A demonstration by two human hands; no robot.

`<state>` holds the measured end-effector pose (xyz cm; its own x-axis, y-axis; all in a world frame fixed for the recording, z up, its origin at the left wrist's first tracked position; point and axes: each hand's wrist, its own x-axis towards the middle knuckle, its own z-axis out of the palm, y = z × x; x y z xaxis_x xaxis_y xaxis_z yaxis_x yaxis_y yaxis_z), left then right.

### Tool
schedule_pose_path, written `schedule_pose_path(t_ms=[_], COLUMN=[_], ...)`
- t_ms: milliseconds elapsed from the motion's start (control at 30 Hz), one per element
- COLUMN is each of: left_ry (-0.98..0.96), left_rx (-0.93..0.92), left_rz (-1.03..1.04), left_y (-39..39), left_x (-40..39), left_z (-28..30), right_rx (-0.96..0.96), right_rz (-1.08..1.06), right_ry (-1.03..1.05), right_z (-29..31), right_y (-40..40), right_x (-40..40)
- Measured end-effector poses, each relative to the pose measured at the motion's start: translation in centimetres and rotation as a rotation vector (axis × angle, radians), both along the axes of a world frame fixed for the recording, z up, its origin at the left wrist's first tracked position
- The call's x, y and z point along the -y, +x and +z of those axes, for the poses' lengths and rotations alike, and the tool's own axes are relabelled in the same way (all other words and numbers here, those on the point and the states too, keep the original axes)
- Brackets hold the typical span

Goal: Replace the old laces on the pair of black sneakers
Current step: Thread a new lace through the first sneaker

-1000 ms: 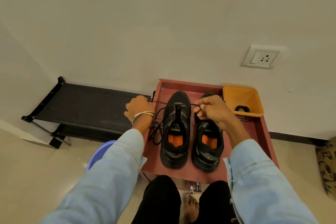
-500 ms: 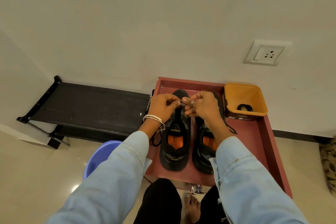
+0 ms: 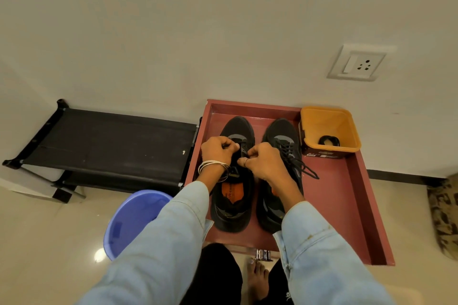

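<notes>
Black lace ends, a second ago drawn wide apart, now meet over the left sneaker (image 3: 233,181) (in the red tray (image 3: 347,205)): left hand (image 3: 218,150) and right hand (image 3: 264,161) each pinch lace at the eyelets, likely threading the next row.

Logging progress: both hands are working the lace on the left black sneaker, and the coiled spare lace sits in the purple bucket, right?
Not quite. In the head view the coiled black lace sits in the yellow plastic tub, not the purple bucket. Both hands do work the left black sneaker.
</notes>
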<state>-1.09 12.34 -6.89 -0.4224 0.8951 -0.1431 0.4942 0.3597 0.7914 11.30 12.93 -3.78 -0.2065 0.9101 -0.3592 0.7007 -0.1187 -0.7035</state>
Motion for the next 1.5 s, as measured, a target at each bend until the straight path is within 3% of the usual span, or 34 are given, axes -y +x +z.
schedule_pose_path(t_ms=[267, 467, 667, 967, 1333, 1500], left_ry=[-0.133, -0.226, -0.225, -0.257, -0.143, -0.171], left_rx=[0.118, 0.193, 0.114, -0.198, -0.009, 0.122], left_rz=[0.211, 0.162, -0.042, -0.016, 0.191, 0.261], left_y=[1.6, 1.1, 0.8, 1.5, 2.0, 2.5], left_x=[-1.4, -2.1, -1.5, -2.1, -1.3, -1.6], left_z=[-0.7, -0.5, -0.1, 0.2, -0.9, -1.0], right_rx=[-0.052, -0.085, -0.135, -0.162, -0.107, -0.156], right_rz=[-0.010, 0.047, 0.035, 0.056, 0.178, -0.061], right_ry=[0.022, 0.017, -0.006, -0.018, 0.003, 0.079], right_z=[-0.1, -0.6, -0.8, -0.9, -1.8, -3.1], right_y=[0.7, 1.1, 1.4, 1.8, 2.0, 1.0], right_x=[0.0, -0.1, 0.0, -0.1, -1.1, -2.2])
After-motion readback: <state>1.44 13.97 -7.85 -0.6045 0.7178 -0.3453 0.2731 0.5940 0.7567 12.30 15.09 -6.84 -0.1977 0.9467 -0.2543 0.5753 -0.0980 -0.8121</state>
